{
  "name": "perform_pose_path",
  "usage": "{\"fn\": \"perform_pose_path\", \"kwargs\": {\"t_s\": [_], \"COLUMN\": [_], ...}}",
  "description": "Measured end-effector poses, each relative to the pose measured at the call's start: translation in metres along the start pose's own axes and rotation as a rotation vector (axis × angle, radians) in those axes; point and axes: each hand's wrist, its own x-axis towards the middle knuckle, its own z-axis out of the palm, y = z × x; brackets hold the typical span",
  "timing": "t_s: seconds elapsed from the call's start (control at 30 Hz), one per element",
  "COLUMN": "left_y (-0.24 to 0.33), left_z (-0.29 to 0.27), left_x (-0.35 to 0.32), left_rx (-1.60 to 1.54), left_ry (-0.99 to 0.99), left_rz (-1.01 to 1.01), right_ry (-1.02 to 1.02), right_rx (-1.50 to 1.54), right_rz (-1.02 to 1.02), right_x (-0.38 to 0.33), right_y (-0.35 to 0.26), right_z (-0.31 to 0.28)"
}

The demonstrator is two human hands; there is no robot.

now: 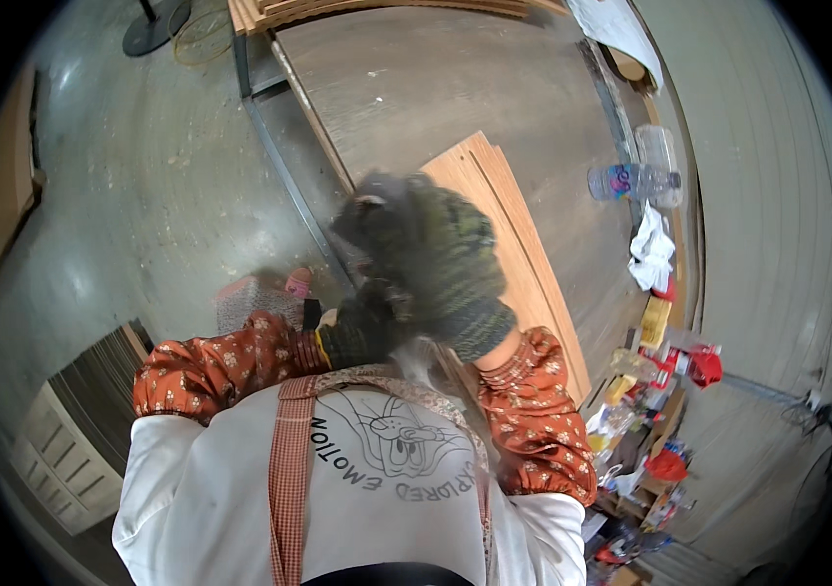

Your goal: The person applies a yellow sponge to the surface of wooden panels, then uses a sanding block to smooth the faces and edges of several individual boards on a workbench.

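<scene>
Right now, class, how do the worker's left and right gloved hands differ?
The right gloved hand overlaps wooden boards in view; the left gloved hand sits lower in the picture. The right hand looks larger and motion-blurred; the left looks smaller, sharper at the wrist. The left cuff shows a yellow edge; the right cuff shows none. Both are dark-gloved, with orange floral sleeves.

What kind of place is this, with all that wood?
Probably a workshop: wood-coloured boards lie on a big worktable, and more panels are stacked at lower left.
</scene>
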Motion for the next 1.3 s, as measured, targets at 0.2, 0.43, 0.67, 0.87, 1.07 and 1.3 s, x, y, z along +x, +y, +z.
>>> {"fn": "perform_pose_path", "kwargs": {"t_s": [0.2,0.43,0.67,0.87,1.07,1.3], "left_y": [-0.056,-0.022,-0.021,-0.017,-0.008,-0.02], "left_z": [-0.065,-0.204,-0.199,-0.087,-0.076,-0.074], "left_x": [-0.028,0.083,0.259,0.242,0.226,0.235], "left_rx": [0.516,0.465,0.939,0.462,0.707,0.727], "left_ry": [-0.18,0.138,-0.22,-0.551,-0.552,-0.569], "left_rz": [0.144,0.231,0.467,0.572,0.672,0.698], "right_ry": [0.236,0.628,0.719,0.743,1.035,1.319], "right_rx": [-0.365,-0.199,-0.388,-0.758,-0.373,-0.192], "right_rz": [0.379,1.025,1.347,1.577,1.28,1.364], "right_x": [-0.114,-0.217,-0.227,-0.171,-0.014,-0.04], "right_y": [0.002,-0.041,-0.077,-0.074,-0.1,-0.098], "right_z": [-0.006,0.036,0.058,0.091,0.143,0.114]}}
